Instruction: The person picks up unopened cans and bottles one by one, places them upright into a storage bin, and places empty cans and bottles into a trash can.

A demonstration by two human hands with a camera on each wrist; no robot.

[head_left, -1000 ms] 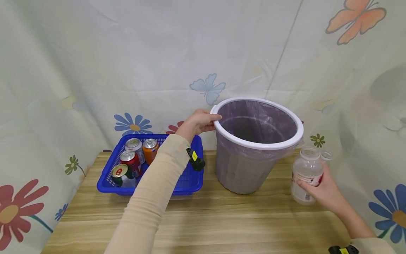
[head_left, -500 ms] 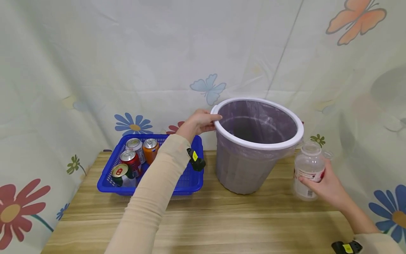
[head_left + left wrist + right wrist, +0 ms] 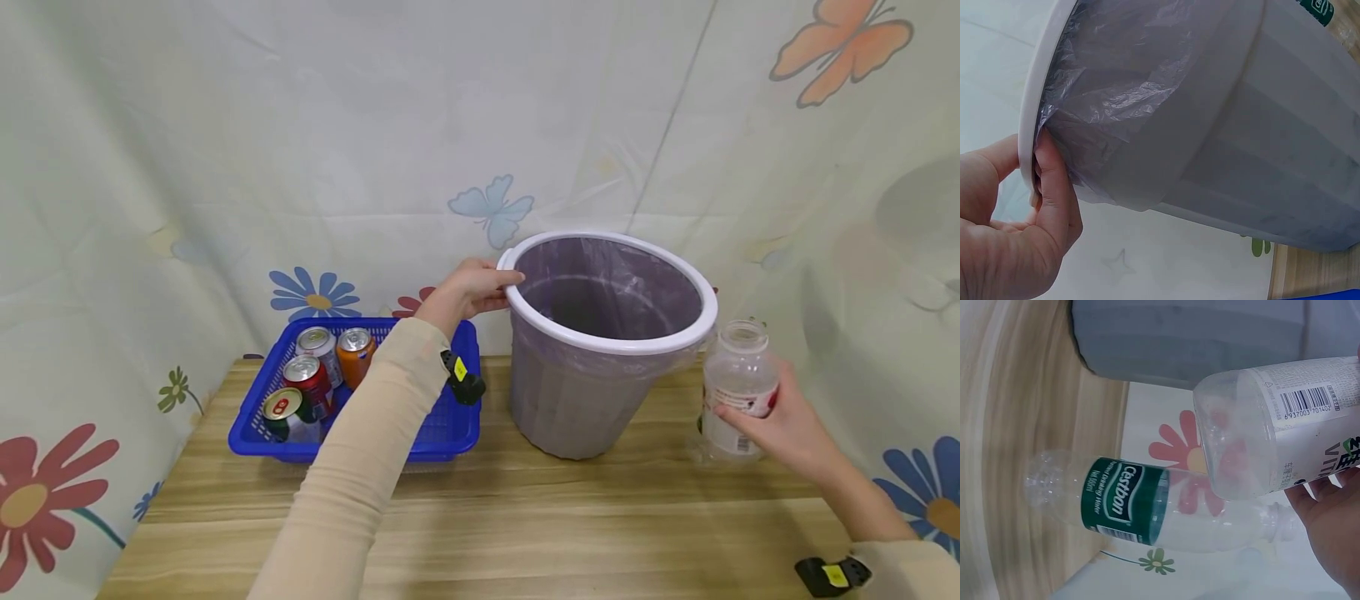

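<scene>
My left hand (image 3: 480,287) grips the white rim (image 3: 1036,81) of a grey trash bin (image 3: 581,400), thumb on one side and fingers under the other. A thin clear liner (image 3: 1122,87) hangs over the bin's edge. To the right of the bin, my right hand (image 3: 787,425) holds a clear wide-mouthed plastic bottle (image 3: 738,375) by its labelled side. It is upright and uncapped, its base (image 3: 1229,437) raised off the table. Behind it stands a clear water bottle with a green label (image 3: 1124,500), mostly hidden in the head view.
A blue plastic basket (image 3: 251,417) sits left of the bin, with several drink cans (image 3: 307,379) standing in its left part. My left forearm (image 3: 360,467) crosses over the basket. The wooden table (image 3: 570,533) meets a flower-printed curtain (image 3: 375,125) at the back and sides.
My right hand has lifted the wide-mouthed bottle slightly up and to the right, covering more of the water bottle behind. The left hand and the bin stay where they were.
</scene>
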